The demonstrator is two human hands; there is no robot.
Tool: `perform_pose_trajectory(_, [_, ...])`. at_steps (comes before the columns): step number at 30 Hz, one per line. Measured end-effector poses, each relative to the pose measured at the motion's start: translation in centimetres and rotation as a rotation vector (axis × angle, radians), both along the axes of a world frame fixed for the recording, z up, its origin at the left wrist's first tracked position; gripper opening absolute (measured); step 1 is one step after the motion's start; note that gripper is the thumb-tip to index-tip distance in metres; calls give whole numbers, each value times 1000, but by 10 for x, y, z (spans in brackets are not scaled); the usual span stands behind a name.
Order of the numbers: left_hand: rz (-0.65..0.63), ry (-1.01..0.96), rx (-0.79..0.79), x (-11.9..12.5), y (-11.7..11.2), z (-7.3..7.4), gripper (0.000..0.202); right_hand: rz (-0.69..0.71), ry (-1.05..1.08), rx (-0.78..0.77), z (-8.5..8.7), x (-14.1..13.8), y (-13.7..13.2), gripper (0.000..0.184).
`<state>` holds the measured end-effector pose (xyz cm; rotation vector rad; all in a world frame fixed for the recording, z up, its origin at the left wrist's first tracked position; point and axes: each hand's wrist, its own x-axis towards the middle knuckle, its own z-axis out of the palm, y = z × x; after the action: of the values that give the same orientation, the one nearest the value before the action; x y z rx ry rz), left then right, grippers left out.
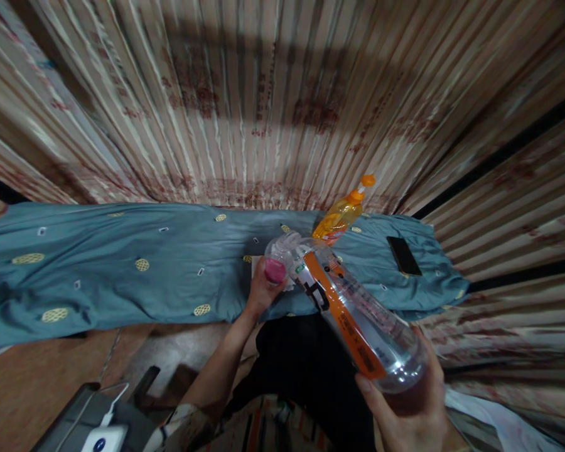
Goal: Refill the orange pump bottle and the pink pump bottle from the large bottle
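Note:
My right hand (412, 408) is wrapped round the base of a large clear plastic bottle (353, 307) with an orange stripe label. The bottle is tilted, its base near me and its neck end pointing to the upper left. At that end, my left hand (262, 290) is closed round a small clear container with a pink part (275, 270). The container and the bottle's neck overlap in view, and I cannot tell whether they touch. Just beyond stands an orange pump bottle (339, 220) of yellow-orange liquid. Something pale and flat lies partly hidden behind my left hand.
A long surface covered in blue-green pineapple-print cloth (98, 263) runs across in front of me. On its right lies a black phone (403, 256). Pleated curtains (263, 94) hang behind and to the right. At lower left, a white device (104, 437) has a cable plugged in.

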<state>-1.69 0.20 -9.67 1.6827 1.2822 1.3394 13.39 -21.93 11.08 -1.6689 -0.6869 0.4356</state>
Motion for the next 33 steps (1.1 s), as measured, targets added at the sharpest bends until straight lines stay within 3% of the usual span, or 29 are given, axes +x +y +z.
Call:
perform_pose_trajectory(17, [-27, -83, -70, 2, -2, 19, 75, 4, -72, -24, -4, 5, -2, 118])
perform_pose_trajectory(33, [-40, -65, -74, 1, -4, 24, 74, 12, -108, -16, -5, 6, -3, 112])
